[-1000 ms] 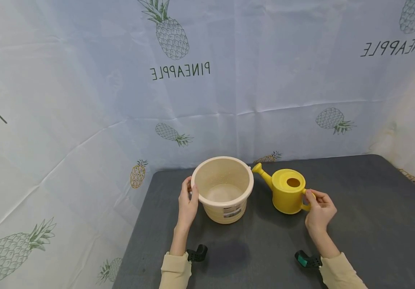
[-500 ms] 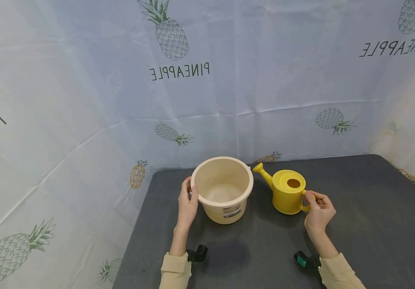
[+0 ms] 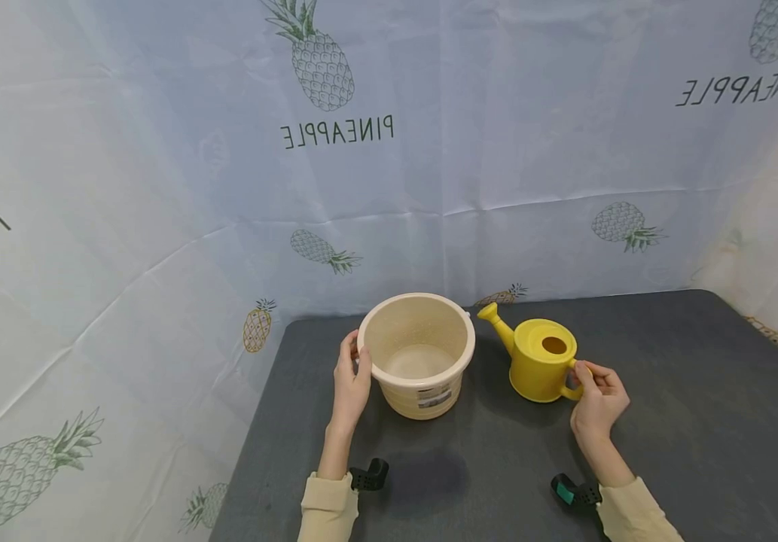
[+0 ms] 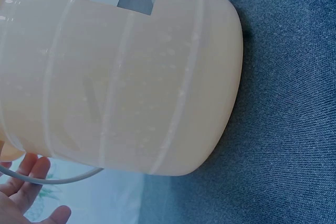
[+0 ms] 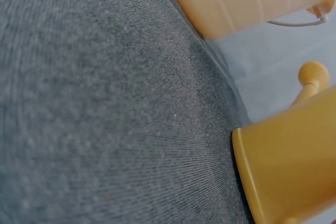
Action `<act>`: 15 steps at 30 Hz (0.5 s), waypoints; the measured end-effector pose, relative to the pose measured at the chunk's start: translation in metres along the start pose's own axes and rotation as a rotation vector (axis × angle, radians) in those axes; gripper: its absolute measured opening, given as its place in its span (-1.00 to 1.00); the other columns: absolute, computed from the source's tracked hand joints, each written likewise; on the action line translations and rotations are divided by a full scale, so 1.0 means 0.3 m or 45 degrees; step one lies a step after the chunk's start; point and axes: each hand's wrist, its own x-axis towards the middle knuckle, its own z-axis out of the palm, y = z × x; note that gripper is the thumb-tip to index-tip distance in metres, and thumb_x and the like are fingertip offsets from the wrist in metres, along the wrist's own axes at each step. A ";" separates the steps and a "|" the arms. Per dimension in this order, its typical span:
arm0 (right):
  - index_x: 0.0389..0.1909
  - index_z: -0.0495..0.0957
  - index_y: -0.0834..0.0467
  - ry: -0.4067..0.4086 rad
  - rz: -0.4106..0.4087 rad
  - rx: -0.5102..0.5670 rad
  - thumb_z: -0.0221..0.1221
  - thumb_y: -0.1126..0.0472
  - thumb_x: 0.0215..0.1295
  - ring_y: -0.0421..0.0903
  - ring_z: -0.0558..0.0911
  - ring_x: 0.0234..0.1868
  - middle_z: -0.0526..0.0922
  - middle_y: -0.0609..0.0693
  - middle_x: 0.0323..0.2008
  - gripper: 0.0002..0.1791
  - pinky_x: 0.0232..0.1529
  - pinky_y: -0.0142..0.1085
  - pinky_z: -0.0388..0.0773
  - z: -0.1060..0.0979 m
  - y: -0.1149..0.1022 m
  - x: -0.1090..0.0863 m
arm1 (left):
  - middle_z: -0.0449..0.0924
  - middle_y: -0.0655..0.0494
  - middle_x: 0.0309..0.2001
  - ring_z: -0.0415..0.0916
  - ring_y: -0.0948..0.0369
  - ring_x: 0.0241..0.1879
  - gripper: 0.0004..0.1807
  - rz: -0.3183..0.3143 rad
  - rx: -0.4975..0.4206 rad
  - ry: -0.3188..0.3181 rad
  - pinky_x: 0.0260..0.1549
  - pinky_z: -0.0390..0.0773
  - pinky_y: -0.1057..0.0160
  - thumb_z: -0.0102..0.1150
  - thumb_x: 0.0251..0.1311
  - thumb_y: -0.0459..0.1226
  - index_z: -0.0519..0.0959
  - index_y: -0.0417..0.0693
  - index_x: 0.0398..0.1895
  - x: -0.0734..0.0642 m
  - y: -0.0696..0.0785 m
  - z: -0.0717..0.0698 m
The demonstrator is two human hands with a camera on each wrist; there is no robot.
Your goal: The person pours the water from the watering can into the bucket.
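A cream plastic bucket (image 3: pixel 422 397) stands upright near the table's back edge. My left hand (image 3: pixel 352 388) holds its left side at the rim, the thumb on the near side. Fingers (image 4: pixel 38 169) show beside the bucket's thin wire handle (image 4: pixel 63 180) in the left wrist view. Right of the bucket is a yellow watering can (image 3: pixel 534 373), its spout (image 3: pixel 502 331) toward the bucket and a round hole in its top. My right hand (image 3: pixel 599 403) pinches the can's handle (image 3: pixel 573 393) between thumb and fingers. The can leans slightly to the right; the right wrist view shows its base at the tabletop.
The dark grey table (image 3: pixel 497 474) carries both things. White curtain cloth (image 3: pixel 375 173) with pineapple prints hangs close behind the table and along its left side. A printed label (image 3: pixel 434 397) is on the bucket's front.
The watering can's top and spout have shifted slightly to the right, so it leans a little. My left hand and the bucket have stayed put.
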 end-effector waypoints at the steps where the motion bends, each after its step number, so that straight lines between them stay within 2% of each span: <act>1: -0.41 0.46 0.65 0.002 0.003 -0.001 0.27 0.52 0.03 -0.16 0.55 -0.65 0.62 0.05 -0.60 -0.76 -0.53 -0.44 0.49 -0.001 0.000 0.000 | 0.38 -0.38 0.05 0.34 -0.14 -0.04 -0.55 -0.003 -0.005 -0.002 -0.05 0.27 -0.13 -0.17 0.39 -0.34 0.18 -0.37 0.28 0.000 0.001 0.000; 11: -0.47 0.51 0.53 0.014 0.054 0.032 0.25 0.54 0.04 -0.13 0.54 -0.66 0.61 0.06 -0.62 -0.89 -0.56 -0.44 0.47 -0.008 -0.002 0.001 | 0.38 -0.35 0.08 0.33 -0.13 0.00 -0.55 -0.025 0.010 -0.001 -0.02 0.26 -0.13 -0.17 0.40 -0.34 0.18 -0.37 0.28 -0.003 0.010 0.000; 15: -0.47 0.52 0.48 0.004 0.084 -0.030 0.22 0.54 0.08 -0.14 0.54 -0.64 0.61 0.02 -0.61 -0.94 -0.54 -0.45 0.47 -0.011 -0.011 0.000 | 0.38 -0.35 0.08 0.32 -0.15 0.00 -0.55 -0.017 -0.002 -0.004 -0.04 0.26 -0.15 -0.17 0.40 -0.33 0.19 -0.36 0.29 0.000 -0.007 0.000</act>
